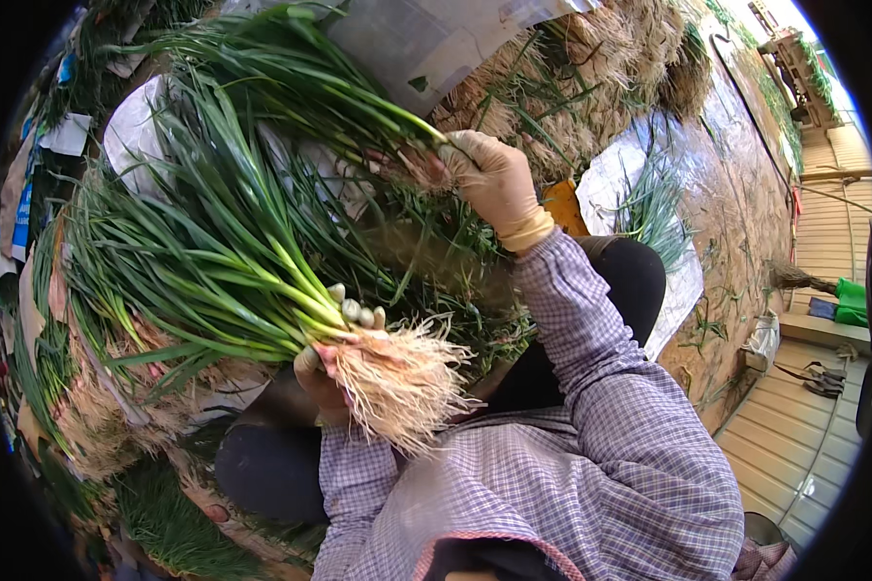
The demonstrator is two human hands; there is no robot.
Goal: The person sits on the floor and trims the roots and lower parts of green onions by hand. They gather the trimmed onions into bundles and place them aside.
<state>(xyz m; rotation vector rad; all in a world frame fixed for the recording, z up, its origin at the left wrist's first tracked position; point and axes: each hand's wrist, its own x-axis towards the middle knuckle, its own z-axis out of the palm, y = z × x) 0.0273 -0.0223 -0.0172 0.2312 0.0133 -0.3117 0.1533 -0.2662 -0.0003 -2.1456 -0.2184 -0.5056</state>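
Observation:
My gloved left hand [334, 370] is wrapped around the base of a thick bunch of green alliums [261, 283], perhaps scallions or garlic chives. Pale stringy roots [407, 378] spill out of that fist to the right, and the long leaves fan to the upper left. Higher up, my right hand [490, 174], in a cream rubber glove, pinches the root end of a smaller bunch [312, 94]. Its leaves cross above the first bunch. The two bunches' root ends are apart. Loose leaves [436, 269] lie between my knees.
Piled bunches with roots outward [574, 80] stand beyond my right hand. More rooted bunches [109, 407] lie at left. A white sheet [668, 312] beside my right knee bears some loose greens [654, 210]. A broom [799, 276] is at far right, near a corrugated wall [836, 210].

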